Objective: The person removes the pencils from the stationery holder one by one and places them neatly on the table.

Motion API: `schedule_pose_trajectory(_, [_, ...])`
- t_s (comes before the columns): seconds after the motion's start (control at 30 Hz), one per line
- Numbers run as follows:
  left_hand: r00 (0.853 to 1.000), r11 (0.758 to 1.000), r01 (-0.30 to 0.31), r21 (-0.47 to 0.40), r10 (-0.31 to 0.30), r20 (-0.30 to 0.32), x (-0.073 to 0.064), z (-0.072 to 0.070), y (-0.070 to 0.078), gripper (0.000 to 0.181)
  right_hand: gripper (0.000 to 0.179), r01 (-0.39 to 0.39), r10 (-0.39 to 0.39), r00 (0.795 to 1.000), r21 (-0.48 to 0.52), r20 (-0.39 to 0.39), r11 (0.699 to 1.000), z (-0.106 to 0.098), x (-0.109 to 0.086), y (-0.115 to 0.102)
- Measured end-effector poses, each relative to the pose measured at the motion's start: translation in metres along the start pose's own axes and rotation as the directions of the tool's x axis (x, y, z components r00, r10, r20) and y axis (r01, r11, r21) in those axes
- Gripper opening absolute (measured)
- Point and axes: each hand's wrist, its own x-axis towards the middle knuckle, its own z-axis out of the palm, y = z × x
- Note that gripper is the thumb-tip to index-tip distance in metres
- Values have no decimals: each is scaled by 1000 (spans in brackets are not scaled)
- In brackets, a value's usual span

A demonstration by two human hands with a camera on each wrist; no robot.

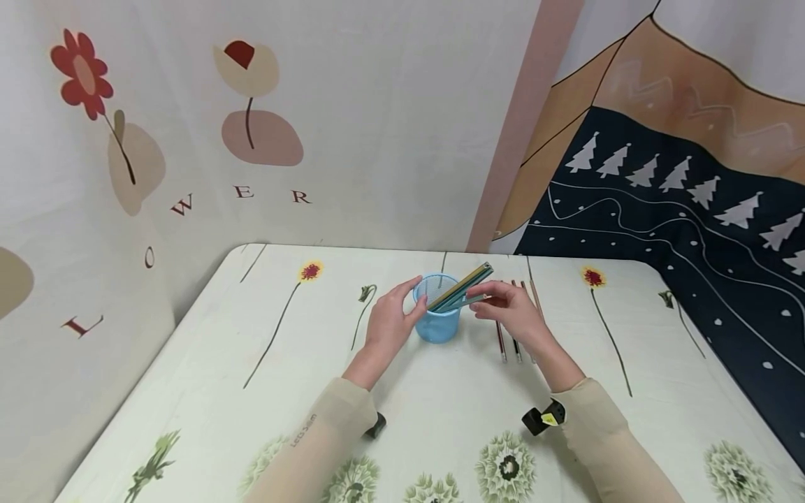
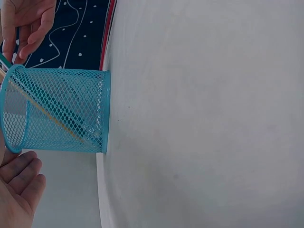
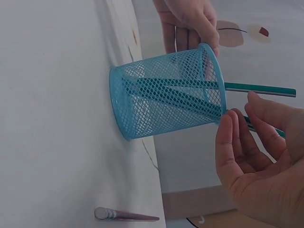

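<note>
A light-blue mesh pencil cup (image 1: 438, 327) stands upright on the table. My left hand (image 1: 391, 318) holds its left side at the rim, thumb toward the front; in the left wrist view its fingers (image 2: 23, 178) lie beside the rim. Several green and yellowish pencils (image 1: 467, 285) lean in the cup toward the right, their upper ends sticking out. At the right side of the rim my right hand (image 1: 512, 311) pinches a green pencil (image 1: 464, 302), whose lower part is inside the cup. Through the mesh in the right wrist view, green pencils (image 3: 178, 84) reach down toward the base.
To the right of the cup, under and beside the right forearm, lie a dark red pencil (image 1: 501, 342), a black pencil (image 1: 517, 349) and a brownish pencil (image 1: 535, 295). A flower-print cloth (image 1: 302, 391) covers the table. Printed curtains hang behind its back edge.
</note>
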Motion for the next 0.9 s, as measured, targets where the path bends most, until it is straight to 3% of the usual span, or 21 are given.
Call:
schedule_pose_trajectory(0.33, [1000,1000,-3,-8,3,-2,-1,-1,1,45,31,22,-23,1000,39,8,999,5,0,2])
schedule_pose_trajectory(0.9, [1000,1000,-3,4,3,-10,-1,0,0,45,27,43,-42,999,21,-9,999,9,1,3])
